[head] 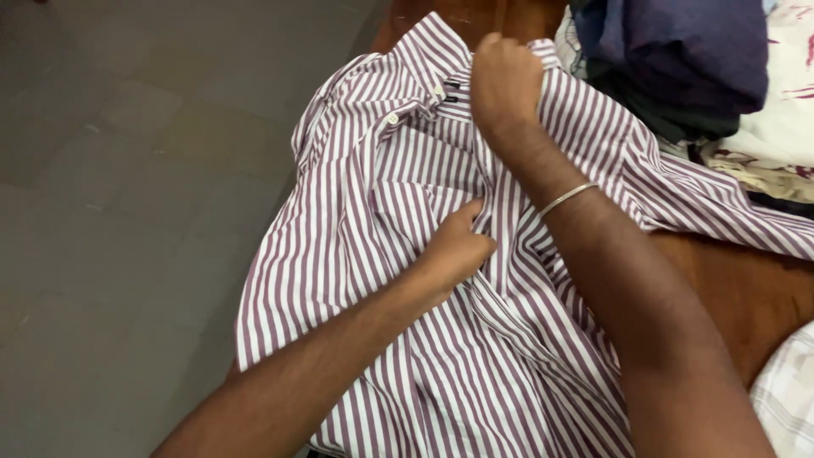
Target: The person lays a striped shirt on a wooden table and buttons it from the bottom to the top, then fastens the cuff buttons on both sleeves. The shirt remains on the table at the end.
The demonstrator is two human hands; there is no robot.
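Shirt (398,220), maroon-and-white striped, spread front-up across the wooden table (746,288), collar toward the far edge, tails spilling over the near-left edge above the grey floor (127,212). Placket running down the middle, slightly rucked below the collar.

Right hand (506,80) closed in a fist on the cloth at the collar, just beside the top button; thin metal bangle (568,198) on that wrist. Left hand (458,246) lower on the placket, fingers curled and pinching the front edge, thumb on top; nothing else held.

To do this step well, probably: keep the collar grip firm and pull gently away from the lower hand so the placket lies straight and taut; line up the two front edges stripe to stripe before pressing flat; smooth outward from the centre to chase wrinkles toward the sleeves; watch the overhanging tails, whose weight could drag the shirt off the near-left edge.

Heap of other clothes (678,59), dark blue and printed white, at the far-right corner; checked cloth (788,399) at the near-right edge.
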